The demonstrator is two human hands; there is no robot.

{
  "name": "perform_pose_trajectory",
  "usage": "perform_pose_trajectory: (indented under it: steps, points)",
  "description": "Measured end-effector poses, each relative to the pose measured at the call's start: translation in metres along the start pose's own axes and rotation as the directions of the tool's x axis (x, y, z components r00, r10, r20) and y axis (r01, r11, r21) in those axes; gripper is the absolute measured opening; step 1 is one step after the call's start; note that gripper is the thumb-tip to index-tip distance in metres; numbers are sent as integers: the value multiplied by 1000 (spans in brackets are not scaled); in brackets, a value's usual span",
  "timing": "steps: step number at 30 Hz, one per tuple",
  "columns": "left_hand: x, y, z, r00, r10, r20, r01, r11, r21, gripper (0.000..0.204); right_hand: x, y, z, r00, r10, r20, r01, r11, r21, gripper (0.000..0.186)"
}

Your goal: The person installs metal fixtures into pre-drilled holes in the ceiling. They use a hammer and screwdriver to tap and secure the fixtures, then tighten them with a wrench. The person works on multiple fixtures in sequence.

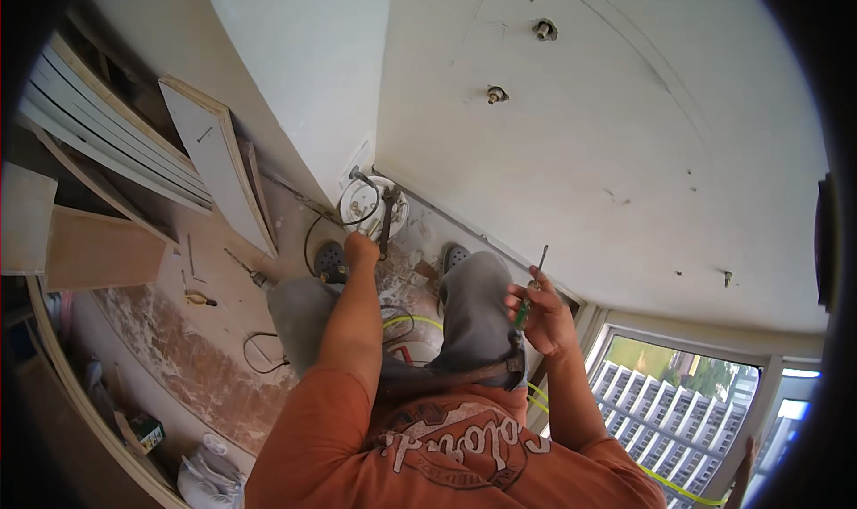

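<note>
My left hand [361,248] reaches down at the near edge of a round white bucket [402,196] in the wall corner, its fingertips mostly out of sight. Small metal pieces [359,212], a dark wrench [387,223] and a looped cable [365,179] are at the bucket. My right hand [546,317] is raised over my right knee, gripping a screwdriver [523,305] with a green handle and its shaft pointing up. My grey-trousered legs and dark clogs [328,261] flank the space below me.
Boards [205,143] lean at the left above a dusty floor [178,348] with scattered tools [257,275] and cables [259,337]. Two pipe fittings [544,29] protrude from the white wall ahead. A window [669,402] and a yellow-green hose [687,491] are at the lower right.
</note>
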State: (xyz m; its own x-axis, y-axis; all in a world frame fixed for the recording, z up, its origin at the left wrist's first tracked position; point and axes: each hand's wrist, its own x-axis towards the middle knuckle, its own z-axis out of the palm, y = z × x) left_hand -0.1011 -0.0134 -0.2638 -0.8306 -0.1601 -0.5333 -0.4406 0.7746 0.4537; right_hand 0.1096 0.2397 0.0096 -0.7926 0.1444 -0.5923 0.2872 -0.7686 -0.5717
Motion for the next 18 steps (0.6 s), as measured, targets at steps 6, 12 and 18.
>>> perform_pose_trajectory:
  steps: [6,12,18]
  points:
    - [-21,-5,-1,985,121,126,-133,987,92,35,24,7,25,999,-7,-39,-2,977,-215,41]
    - [-136,44,-82,598,527,604,-741,651,166,38,57,-17,75,993,-110,47,117,804,-583,38]
    - [-213,-24,-135,336,636,695,-724,646,-241,37,48,-28,147,775,-583,246,565,463,-683,46]
